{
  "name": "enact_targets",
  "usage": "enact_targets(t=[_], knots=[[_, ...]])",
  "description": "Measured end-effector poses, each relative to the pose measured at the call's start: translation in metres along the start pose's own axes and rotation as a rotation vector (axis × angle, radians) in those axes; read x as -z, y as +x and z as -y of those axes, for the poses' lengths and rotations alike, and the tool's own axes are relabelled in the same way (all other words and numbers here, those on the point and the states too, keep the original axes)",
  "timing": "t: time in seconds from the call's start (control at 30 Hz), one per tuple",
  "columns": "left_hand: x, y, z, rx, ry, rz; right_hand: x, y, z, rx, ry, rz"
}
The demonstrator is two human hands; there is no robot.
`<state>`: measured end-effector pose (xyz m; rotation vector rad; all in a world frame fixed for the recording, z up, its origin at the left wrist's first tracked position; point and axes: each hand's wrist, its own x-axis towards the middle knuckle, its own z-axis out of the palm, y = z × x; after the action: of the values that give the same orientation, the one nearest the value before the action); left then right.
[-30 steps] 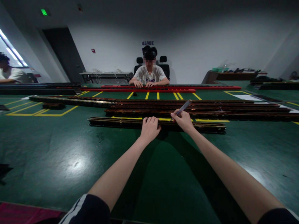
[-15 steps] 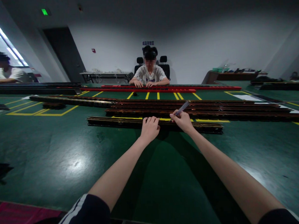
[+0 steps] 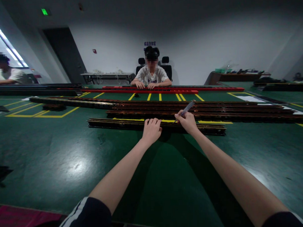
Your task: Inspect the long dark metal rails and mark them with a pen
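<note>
A long dark metal rail (image 3: pixel 117 124) with thin gold-coloured edges lies crosswise on the green table in front of me. My left hand (image 3: pixel 152 129) rests over it near its middle, fingers curled onto the top and far side, gripping it. Just to the right, my right hand (image 3: pixel 188 122) holds a greyish, see-through pen (image 3: pixel 188 106) between thumb and fingers. The pen slants, with its narrow tip down at the rail and its rear end pointing up and right. Whether the tip touches the rail I cannot tell.
Behind the rail lie several more long dark rails (image 3: pixel 216 111). Farther off are red bars (image 3: pixel 175 90), where a person (image 3: pixel 152 73) sits with both hands on them. Another person (image 3: pixel 8 73) sits far left. Yellow tape lines (image 3: pixel 49 116) mark the green table (image 3: pixel 53 143).
My right hand has shifted slightly to the right along the rail, taking the pen with it. My left hand and the rail have stayed in place.
</note>
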<state>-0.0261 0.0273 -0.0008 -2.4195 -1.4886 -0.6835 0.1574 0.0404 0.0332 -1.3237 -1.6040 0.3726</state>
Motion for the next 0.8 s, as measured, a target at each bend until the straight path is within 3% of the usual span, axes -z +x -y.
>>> enact_targets(t=[0.8], knots=[[-0.002,0.001,0.0006,-0.004,0.013,-0.006,-0.0016,-0.0014,0.0025,0.002,-0.046,0.028]])
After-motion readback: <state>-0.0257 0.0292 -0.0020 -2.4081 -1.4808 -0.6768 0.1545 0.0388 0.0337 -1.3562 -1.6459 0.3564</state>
